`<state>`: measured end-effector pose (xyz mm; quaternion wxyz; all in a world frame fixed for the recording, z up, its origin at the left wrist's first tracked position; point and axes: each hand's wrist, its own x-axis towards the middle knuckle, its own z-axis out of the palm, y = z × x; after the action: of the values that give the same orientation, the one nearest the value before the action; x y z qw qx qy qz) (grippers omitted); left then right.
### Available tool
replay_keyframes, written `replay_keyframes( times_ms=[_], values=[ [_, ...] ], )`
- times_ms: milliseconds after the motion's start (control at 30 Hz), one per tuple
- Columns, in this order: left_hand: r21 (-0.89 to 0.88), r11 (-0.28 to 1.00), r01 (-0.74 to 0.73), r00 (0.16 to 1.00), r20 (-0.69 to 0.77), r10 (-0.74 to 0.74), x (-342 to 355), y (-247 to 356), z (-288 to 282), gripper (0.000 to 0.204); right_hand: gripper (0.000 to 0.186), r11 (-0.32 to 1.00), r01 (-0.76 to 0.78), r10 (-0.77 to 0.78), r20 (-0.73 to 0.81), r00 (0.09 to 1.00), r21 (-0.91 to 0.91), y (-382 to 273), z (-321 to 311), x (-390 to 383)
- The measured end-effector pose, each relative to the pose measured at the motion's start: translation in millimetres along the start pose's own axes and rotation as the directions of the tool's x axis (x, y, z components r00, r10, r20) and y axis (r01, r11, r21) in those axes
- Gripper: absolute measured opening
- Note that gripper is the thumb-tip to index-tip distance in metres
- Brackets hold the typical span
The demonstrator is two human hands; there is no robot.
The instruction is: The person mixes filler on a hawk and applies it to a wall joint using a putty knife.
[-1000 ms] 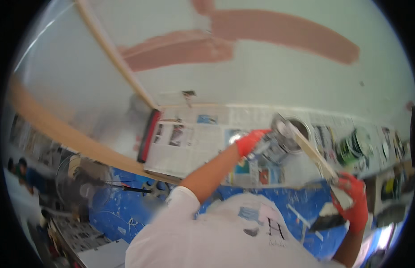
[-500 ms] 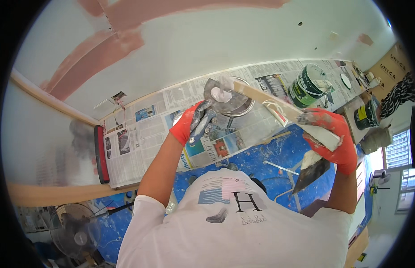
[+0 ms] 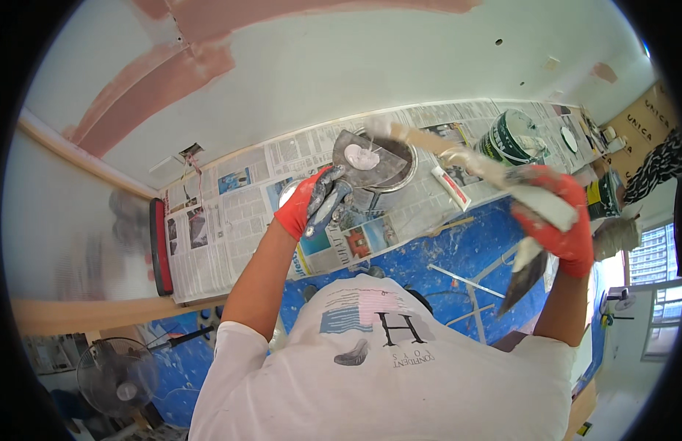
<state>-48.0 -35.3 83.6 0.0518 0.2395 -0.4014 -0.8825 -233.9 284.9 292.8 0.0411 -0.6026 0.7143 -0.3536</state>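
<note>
My left hand (image 3: 313, 202), in a red glove with dark grey palm and fingers, is closed around a putty knife (image 3: 385, 165). A dab of pale filler (image 3: 361, 156) lies on its wide metal blade, above an open round tin (image 3: 412, 170). My right hand (image 3: 554, 213), in the same sort of glove and smeared by motion, grips a long flat wooden stick (image 3: 477, 163) coated with pale filler. The stick's far end is blurred, close to the filler on the blade. A second scraper (image 3: 525, 279), its dark blade pointing down, hangs from the right hand; its handle is hidden.
Newspaper (image 3: 231, 250) covers the work surface. On it lie a white-and-red tube (image 3: 451, 188) and a green bucket (image 3: 499, 140). At left is a red-and-black long tool (image 3: 161, 246). A fan (image 3: 117, 378) stands lower left. Another person's patterned sleeve (image 3: 657, 169) shows at right.
My right hand has moved a little right with the stick and scraper, uncovering more of the tube. The left hand and putty knife have hardly moved.
</note>
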Motion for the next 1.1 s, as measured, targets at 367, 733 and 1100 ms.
replay_keyframes(
  times_ms=[367,733,1100],
  values=[
    [0.046,0.998,-0.049,0.998,-0.031,0.05,5.3,-12.1,-16.9,0.034,0.046,0.993,-0.087,0.103,-0.234,0.967,0.079,17.1,-47.6,-10.9],
    [0.822,0.45,-0.349,0.839,0.061,0.541,-29.9,-3.7,-39.4,0.053,0.041,0.888,-0.356,0.312,0.189,0.931,0.291,76.9,52.7,66.3],
    [0.946,-0.24,-0.218,0.299,0.299,0.906,-125.7,45.0,-67.7,0.038,0.055,0.161,-0.707,0.854,0.262,0.449,0.689,202.8,184.3,-80.6]
  ],
)
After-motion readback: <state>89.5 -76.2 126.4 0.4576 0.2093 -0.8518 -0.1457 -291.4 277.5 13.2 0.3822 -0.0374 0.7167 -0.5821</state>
